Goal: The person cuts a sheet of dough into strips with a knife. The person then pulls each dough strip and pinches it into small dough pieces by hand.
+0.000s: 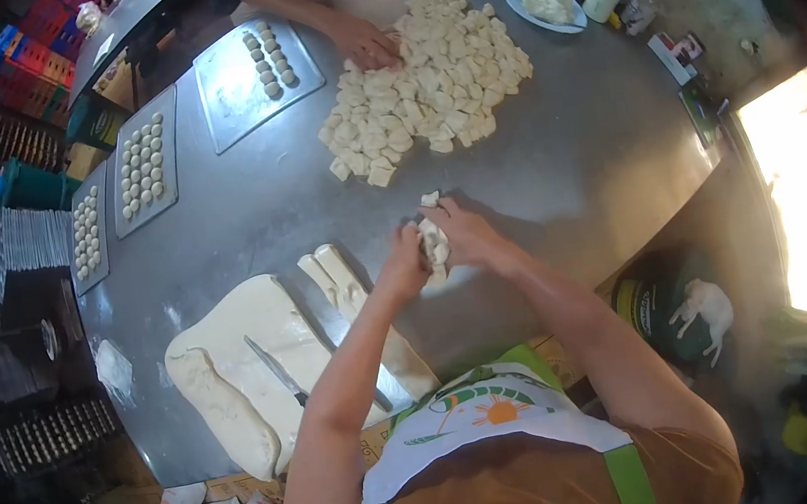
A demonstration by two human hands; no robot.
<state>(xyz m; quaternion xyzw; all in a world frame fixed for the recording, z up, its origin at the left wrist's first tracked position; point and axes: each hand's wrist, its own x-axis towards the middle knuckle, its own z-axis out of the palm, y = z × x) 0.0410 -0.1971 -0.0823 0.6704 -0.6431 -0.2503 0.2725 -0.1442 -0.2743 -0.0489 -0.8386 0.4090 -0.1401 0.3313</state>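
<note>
I see left fingers (410, 236) and right fingers (445, 215) gripping dough pieces (434, 246); a co-worker's hand (367, 45) touches the dough pile (447, 70) toward the counter's (590, 128) far edge.

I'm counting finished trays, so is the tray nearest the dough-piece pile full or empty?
Partly filled: the tray holds two rows of dough balls toward one side; the rest is bare.
</note>
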